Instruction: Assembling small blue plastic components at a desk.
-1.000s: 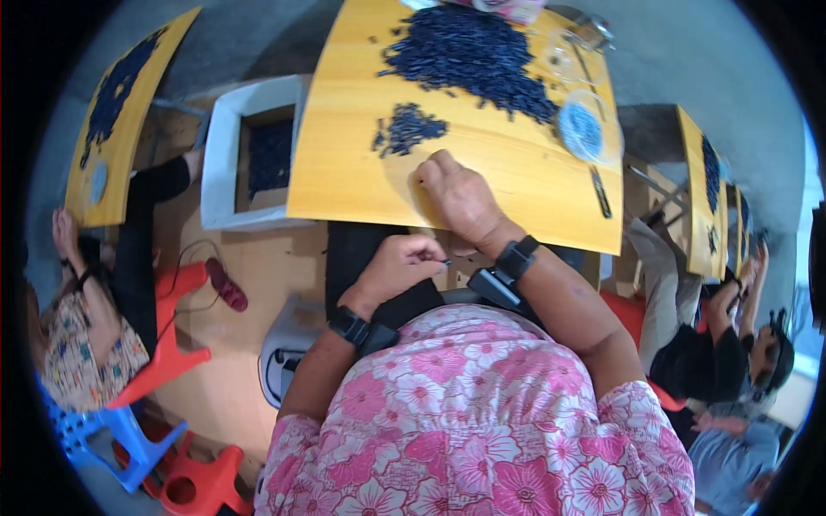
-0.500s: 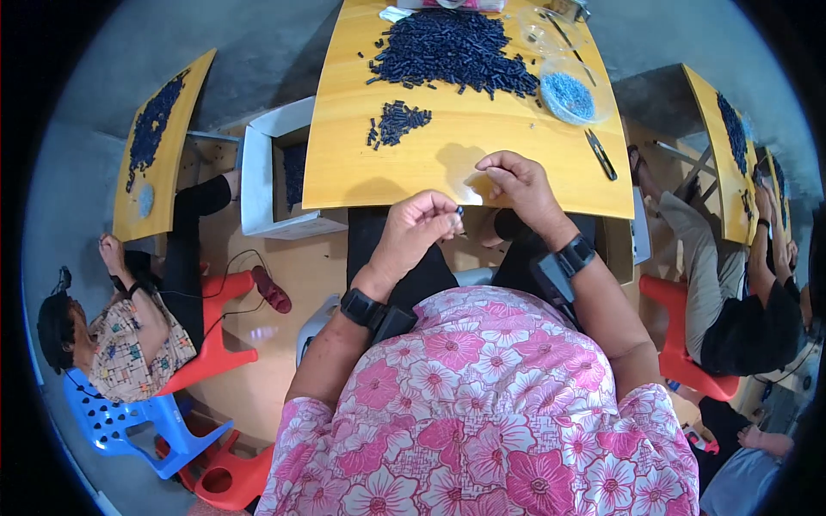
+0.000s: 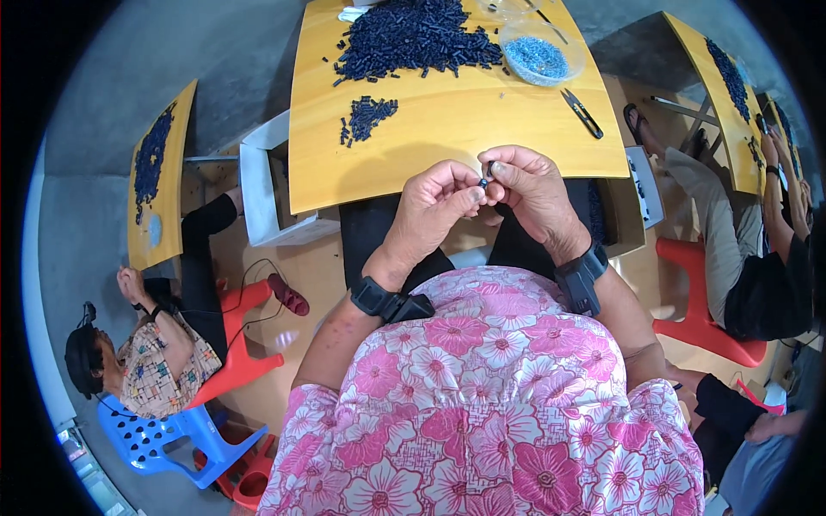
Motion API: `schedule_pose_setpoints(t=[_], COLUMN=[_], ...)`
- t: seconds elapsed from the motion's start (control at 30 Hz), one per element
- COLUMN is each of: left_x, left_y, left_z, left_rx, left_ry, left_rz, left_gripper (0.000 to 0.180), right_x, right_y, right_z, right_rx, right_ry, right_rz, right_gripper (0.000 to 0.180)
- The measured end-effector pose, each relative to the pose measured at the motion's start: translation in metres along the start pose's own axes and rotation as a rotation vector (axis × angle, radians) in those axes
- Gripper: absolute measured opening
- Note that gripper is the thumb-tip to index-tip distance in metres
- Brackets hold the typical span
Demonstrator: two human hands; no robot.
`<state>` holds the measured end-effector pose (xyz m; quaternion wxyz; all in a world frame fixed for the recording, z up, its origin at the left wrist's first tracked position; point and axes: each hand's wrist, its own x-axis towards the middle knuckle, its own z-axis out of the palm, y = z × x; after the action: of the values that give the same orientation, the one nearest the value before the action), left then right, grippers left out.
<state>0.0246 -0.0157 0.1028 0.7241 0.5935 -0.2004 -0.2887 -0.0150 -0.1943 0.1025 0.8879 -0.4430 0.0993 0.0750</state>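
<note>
your left hand [image 3: 434, 206] and right hand [image 3: 533, 191] meet fingertip to fingertip at the near edge of the yellow table [image 3: 447, 138], together pinching one small dark piece [image 3: 484, 178].

— Table [image 3: 447, 138]? 
— Smooth yellow laminate, slight sheen. Piled small parts [image 3: 413, 39]: matt dark plastic.
— Bowl [image 3: 540, 53], snips [image 3: 583, 113]?
— Clear glossy plastic; black metal. Stool [image 3: 237, 361] glossy red plastic, blouse [image 3: 490, 404] printed cloth.

Our yellow wooden table [image 3: 447, 142], our big heap of dark pieces [image 3: 417, 39], small pile [image 3: 368, 116], clear bowl of blue bits [image 3: 538, 56], black snips [image 3: 583, 113]
</note>
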Motion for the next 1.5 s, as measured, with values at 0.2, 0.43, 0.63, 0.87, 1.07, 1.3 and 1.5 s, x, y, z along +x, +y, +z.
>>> schedule_pose_setpoints(t=[0.2, 0.43, 0.63, 0.87, 1.07, 1.3, 1.5], left_x=[-0.002, -0.003, -0.004, -0.005, -0.004, -0.003, -0.002], left_y=[0.001, -0.003, -0.003, -0.006, -0.007, -0.006, -0.01], left_z=[-0.002, -0.007, -0.01, -0.01, -0.01, -0.008, -0.007], left_rx=[-0.027, 0.013, 0.02, 0.011, 0.004, -0.05, -0.054], left_ry=[0.066, 0.071, 0.074, 0.082, 0.091, 0.119, 0.13], left_rz=[0.007, 0.036, 0.032, 0.037, 0.035, 0.049, 0.049], left_gripper=[0.008, 0.008, 0.008, 0.009, 0.01, 0.008, 0.009], right_x=[0.003, 0.006, 0.008, 0.008, 0.009, 0.01, 0.011], right_y=[0.003, 0.005, 0.005, 0.004, 0.003, 0.001, 0.0], right_z=[0.005, 0.007, 0.012, 0.014, 0.013, 0.014, 0.012], right_rx=[0.044, 0.036, 0.011, -0.039, -0.107, -0.155, -0.282], right_ry=[-0.048, -0.051, -0.025, -0.02, -0.017, -0.013, -0.025], right_rz=[0.026, 0.039, 0.046, 0.033, 0.003, -0.012, -0.095], right_gripper=[0.018, 0.017, 0.017, 0.017, 0.017, 0.017, 0.016])
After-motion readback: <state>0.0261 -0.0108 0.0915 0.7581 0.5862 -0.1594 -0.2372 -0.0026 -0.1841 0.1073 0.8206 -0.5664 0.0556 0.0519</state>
